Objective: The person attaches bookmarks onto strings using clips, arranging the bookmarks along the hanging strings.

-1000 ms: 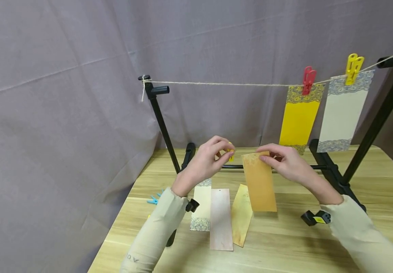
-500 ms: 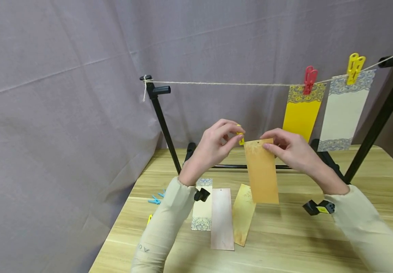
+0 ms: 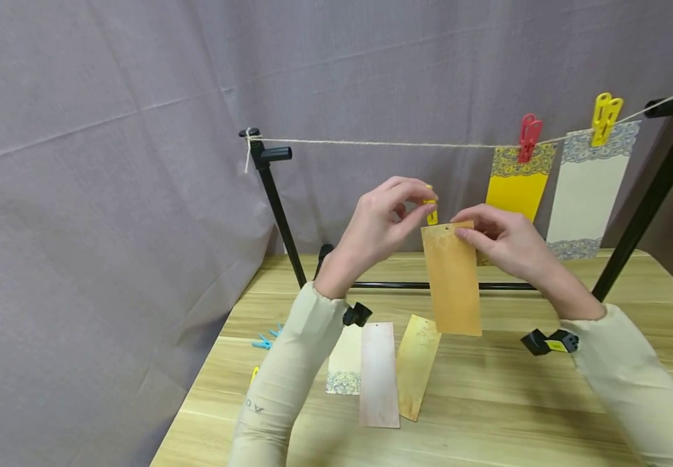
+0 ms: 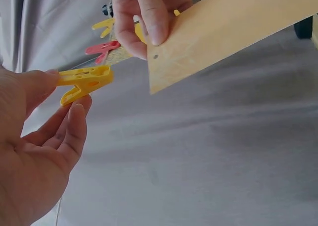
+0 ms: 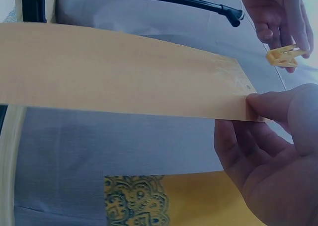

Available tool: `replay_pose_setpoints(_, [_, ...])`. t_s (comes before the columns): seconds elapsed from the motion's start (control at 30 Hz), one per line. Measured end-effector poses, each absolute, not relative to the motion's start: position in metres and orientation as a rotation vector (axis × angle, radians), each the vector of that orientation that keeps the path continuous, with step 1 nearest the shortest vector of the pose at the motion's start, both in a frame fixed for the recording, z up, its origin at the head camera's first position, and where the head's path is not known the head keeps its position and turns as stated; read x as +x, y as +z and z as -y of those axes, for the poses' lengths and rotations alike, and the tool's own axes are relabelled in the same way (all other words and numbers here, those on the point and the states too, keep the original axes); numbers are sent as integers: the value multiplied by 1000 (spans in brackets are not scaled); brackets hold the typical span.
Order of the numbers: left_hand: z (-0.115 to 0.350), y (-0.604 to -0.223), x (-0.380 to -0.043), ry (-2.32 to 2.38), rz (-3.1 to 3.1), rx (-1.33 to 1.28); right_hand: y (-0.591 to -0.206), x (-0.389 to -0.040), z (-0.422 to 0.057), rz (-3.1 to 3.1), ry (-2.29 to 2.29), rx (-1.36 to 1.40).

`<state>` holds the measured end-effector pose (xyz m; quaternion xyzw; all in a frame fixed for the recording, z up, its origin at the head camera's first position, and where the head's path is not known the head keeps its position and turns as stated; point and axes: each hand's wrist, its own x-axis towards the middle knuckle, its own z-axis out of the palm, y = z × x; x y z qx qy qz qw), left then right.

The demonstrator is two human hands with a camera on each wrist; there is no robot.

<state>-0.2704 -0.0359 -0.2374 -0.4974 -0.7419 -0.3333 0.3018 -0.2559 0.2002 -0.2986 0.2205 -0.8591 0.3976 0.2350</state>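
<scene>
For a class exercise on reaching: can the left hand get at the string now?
Probably yes: the left hand appears below a bare stretch of string, with nothing visible between them, though it holds a yellow peg.

A hand could pass over the thin beige twine [image 3: 371, 143] between the black tubular post [image 3: 280, 218] and the red plastic clothespin [image 3: 527, 148]. Seen from the head, the orange rectangular paper card [image 3: 453, 285] partly blocks the space below; the yellow lace-patterned card [image 3: 514, 194] and white lace-patterned card [image 3: 590, 191] obstruct farther right. A black horizontal bar [image 3: 391, 285] crosses low.
</scene>
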Motion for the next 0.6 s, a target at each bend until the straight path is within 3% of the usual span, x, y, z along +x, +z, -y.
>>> replay_pose_setpoints(0.6, [20,-190,-275,-1106,1819,-1250,-276,-258,-204,2285,1170,586])
